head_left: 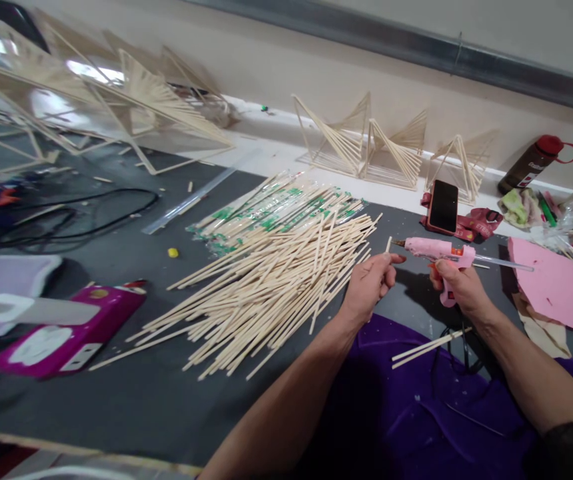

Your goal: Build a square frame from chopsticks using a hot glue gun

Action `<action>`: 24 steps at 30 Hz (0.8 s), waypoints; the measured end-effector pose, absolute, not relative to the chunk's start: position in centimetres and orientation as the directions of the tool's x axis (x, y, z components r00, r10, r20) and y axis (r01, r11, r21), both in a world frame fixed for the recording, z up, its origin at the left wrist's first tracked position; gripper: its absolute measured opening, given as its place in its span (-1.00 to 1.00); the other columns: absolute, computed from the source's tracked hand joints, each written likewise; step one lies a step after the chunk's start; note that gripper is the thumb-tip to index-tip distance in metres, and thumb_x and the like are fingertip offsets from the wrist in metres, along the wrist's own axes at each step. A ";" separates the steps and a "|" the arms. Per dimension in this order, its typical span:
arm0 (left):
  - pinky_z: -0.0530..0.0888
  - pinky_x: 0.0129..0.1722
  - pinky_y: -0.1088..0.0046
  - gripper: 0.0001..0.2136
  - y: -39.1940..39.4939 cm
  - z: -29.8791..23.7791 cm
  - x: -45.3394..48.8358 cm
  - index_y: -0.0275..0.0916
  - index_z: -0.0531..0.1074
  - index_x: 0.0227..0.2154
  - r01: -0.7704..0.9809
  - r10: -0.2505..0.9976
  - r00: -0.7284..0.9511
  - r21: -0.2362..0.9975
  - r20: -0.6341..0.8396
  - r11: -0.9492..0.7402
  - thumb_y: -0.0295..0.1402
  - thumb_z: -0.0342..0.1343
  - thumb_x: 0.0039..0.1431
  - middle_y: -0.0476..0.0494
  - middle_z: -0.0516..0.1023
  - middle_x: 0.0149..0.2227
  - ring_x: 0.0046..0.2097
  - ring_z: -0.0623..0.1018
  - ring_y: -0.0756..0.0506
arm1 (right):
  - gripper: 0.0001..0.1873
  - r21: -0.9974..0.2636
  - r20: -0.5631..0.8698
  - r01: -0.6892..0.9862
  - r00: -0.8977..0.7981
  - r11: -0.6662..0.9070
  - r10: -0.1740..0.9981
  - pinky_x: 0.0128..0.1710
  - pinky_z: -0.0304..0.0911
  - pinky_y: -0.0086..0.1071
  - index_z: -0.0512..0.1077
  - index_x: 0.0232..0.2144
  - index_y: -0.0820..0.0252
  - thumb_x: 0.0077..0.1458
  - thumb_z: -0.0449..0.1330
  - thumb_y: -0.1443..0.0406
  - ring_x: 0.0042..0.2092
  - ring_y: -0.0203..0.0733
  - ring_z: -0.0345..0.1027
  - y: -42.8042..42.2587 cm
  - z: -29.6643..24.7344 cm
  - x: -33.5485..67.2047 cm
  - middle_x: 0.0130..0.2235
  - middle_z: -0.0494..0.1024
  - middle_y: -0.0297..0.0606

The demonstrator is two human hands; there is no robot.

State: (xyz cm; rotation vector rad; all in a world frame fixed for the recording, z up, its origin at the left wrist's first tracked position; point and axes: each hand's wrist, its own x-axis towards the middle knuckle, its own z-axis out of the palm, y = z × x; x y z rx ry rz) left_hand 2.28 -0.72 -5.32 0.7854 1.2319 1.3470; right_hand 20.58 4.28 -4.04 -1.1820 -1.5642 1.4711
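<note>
My right hand (461,283) is wrapped round the grip of a pink hot glue gun (434,249), with a clear glue stick (509,263) poking out of its back. The nozzle points left, close to my left hand (370,283). Those left fingers are pinched on a thin wooden stick (389,245); its tip shows just beside the nozzle, the rest mostly hidden by the hand. Left of my hands lies a large loose pile of wooden sticks (276,287). Two more loose sticks (426,349) rest below the glue gun, over purple cloth (416,400).
Clear plastic packets of sticks (276,207) lie behind the pile. Twisted stick frames (336,143) stand along the wall, larger ones (156,113) at left. A phone (443,207), a bottle (531,165), pink paper (556,287), a magenta box (71,330) and a black cable (116,193) are around.
</note>
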 end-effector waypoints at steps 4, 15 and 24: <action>-0.01 -0.65 0.49 -0.59 -0.7 -5.2 2.4 -0.32 0.60 -0.31 -0.268 0.966 -0.175 0.953 -0.190 0.139 -0.02 0.11 0.15 0.09 0.30 -0.64 -0.67 0.16 0.10 | -0.40 -0.984 -0.102 0.172 -0.374 -0.040 0.922 -0.57 0.07 -0.42 0.37 -0.68 0.15 -0.06 0.26 -0.22 -0.57 -0.32 0.18 4.2 -4.1 20.6 -0.65 0.38 -0.31; -0.01 -0.65 0.50 -0.59 -0.6 -5.6 2.4 -0.31 0.59 -0.29 -0.291 0.964 -0.177 0.946 -0.200 0.143 -0.01 0.13 0.11 0.10 0.31 -0.63 -0.67 0.17 0.10 | -0.39 -0.988 -0.080 0.150 -0.316 -0.033 0.945 -0.56 0.10 -0.41 0.36 -0.69 0.14 -0.12 0.27 -0.24 -0.57 -0.32 0.18 4.3 -3.6 20.2 -0.66 0.38 -0.32; -0.01 -0.65 0.50 -0.58 -0.6 -5.6 2.4 -0.32 0.59 -0.28 -0.285 0.964 -0.182 0.949 -0.192 0.135 0.00 0.14 0.12 0.09 0.32 -0.63 -0.67 0.17 0.11 | -0.40 -0.989 -0.087 0.141 -0.299 -0.047 0.950 -0.55 0.09 -0.42 0.37 -0.69 0.15 -0.13 0.29 -0.23 -0.56 -0.33 0.19 4.3 -3.4 20.2 -0.65 0.39 -0.32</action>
